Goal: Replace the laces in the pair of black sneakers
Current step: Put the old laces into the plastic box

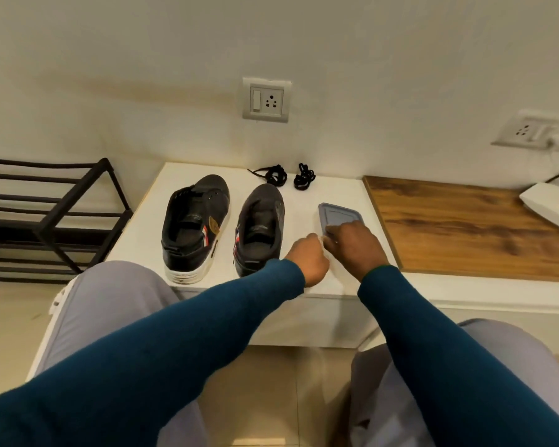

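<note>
- The left hand (309, 258) is curled tight, thumb and forefinger pinching a pale strand (320, 239). It is probably a fresh lace, though it is too small to be sure.
- The right hand (352, 241) touches the left one, its fingers bent down over the near end of a grey tray (336, 212). I cannot tell whether it grips anything.
- Both black sneakers (196, 221) (260, 224) stand unlaced on the worktop (142, 233), left of the left hand. The nearer one is just beside that wrist.
- Two black lace bundles (275, 174) (304, 176) lie beyond both hands, near the wall.
- Risk: the pinch covers very little of the strand, so a tug from the other hand could slip it free. The worktop's front edge lies just under the wrists, so it could drop to the floor.
- Risk: the right hand pressing on the tray's end could tip or skid it.
- Risk: the left sleeve, swinging toward the shoes, could knock the nearer sneaker askew.
- Risk: the black bundles are within reach — one could be picked up by mistake and threaded back in.
</note>
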`<move>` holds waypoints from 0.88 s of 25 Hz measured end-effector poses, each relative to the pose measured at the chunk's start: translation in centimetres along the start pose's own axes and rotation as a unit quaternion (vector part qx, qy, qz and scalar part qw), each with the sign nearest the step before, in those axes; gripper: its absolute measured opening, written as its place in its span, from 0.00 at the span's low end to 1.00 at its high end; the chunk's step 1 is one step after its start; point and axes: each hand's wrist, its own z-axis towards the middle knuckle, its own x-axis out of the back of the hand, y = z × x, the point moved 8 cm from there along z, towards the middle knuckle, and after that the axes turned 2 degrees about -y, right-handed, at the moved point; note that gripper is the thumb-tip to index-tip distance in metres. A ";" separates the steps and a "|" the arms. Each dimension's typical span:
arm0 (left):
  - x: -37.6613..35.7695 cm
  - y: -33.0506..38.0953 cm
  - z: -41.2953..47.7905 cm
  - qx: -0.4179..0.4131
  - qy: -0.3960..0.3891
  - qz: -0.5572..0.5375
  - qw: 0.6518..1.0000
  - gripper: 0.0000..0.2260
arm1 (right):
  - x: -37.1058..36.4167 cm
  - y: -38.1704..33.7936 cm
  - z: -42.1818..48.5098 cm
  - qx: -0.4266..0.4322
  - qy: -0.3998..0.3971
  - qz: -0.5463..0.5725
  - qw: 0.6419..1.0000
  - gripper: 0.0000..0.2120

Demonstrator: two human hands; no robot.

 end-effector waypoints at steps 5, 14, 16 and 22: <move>-2.9 -3.3 2.7 0.049 0.046 -0.432 0.899 0.25 | -0.6 -1.8 -1.9 -0.004 -0.025 -0.008 1.000 0.11; -2.4 -3.5 3.6 0.047 0.071 -0.277 0.957 0.23 | -0.7 -3.9 -3.5 0.072 0.003 -0.116 0.991 0.13; -2.3 -3.7 3.9 0.062 0.075 -0.246 0.964 0.22 | -0.1 -3.8 -3.5 0.067 0.011 -0.121 0.990 0.12; -1.7 -3.2 4.6 0.080 0.081 -0.148 0.982 0.08 | 2.0 -3.8 -3.1 0.020 0.027 -0.083 0.996 0.12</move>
